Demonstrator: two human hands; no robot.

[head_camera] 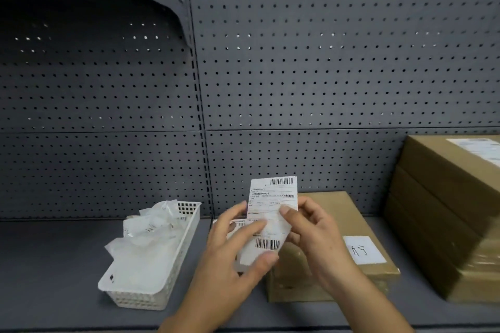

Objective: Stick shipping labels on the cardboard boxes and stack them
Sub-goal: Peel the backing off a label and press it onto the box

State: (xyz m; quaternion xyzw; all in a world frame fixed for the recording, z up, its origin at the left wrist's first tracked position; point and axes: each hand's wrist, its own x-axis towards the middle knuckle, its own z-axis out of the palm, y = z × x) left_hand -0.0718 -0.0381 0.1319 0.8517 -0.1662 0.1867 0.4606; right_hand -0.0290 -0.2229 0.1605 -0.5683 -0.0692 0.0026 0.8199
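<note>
Dark grey pegboard (pixel 297 62) backs a grey shelf (pixel 54 265), and the flat cardboard box (pixel 341 208) lying in the middle of that shelf serves as the landmark.

Well to the left of the box stands a long white lattice basket (pixel 135 300), its narrow end toward the camera. It holds a loose heap of crumpled, pale, glossy sheets (pixel 146 238) that rise above the rim at the far end; what they are printed with is too blurred to read.

Between the basket and the box, and partly in front of the box's left edge, the left hand (pixel 232 251) holds a shipping label (pixel 273 197). Its thumb presses the label's lower end near a barcode, and its fingers lie curled behind and across the paper. The label stands nearly upright above the box's near left corner, with a second barcode at its top; its lower half bends toward the camera. Behind the left fingers the edge of another printed sheet shows, touching the box's left side as far as can be told.

Over the box's near half, the right hand (pixel 319 232) pinches the label's right edge between thumb and forefinger.

On the box lid, near its right front corner, sits a white slip (pixel 364 249) with handwritten marks.

Just right of the box rises a stack of larger cardboard boxes (pixel 438 224). The top one carries a white label (pixel 479 149) on its lid.
</note>
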